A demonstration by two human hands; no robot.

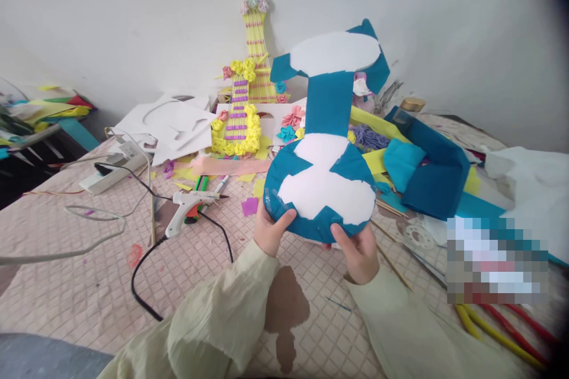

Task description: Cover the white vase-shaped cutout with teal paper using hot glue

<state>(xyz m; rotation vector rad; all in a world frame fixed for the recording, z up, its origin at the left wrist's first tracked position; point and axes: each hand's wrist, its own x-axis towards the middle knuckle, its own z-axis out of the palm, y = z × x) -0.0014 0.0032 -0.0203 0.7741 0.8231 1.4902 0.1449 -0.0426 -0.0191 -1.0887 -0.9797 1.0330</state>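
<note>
I hold a guitar-shaped foam cutout [326, 183] upright in front of me. It is white foam partly wrapped in teal paper, with the neck and head pointing up. My left hand [272, 231] grips its lower left rim, thumb on the front. My right hand [358, 251] grips the lower right rim from below. A white glue gun [189, 208] with a black cord lies on the table just left of my left hand.
A finished yellow paper guitar [243, 108] leans on the wall behind. White foam offcuts [171, 124] and a power strip [113, 173] lie at the left. Teal and yellow paper sheets [433, 174] pile up at the right, with thin sticks [391, 263] and rolled paper rods [502, 337].
</note>
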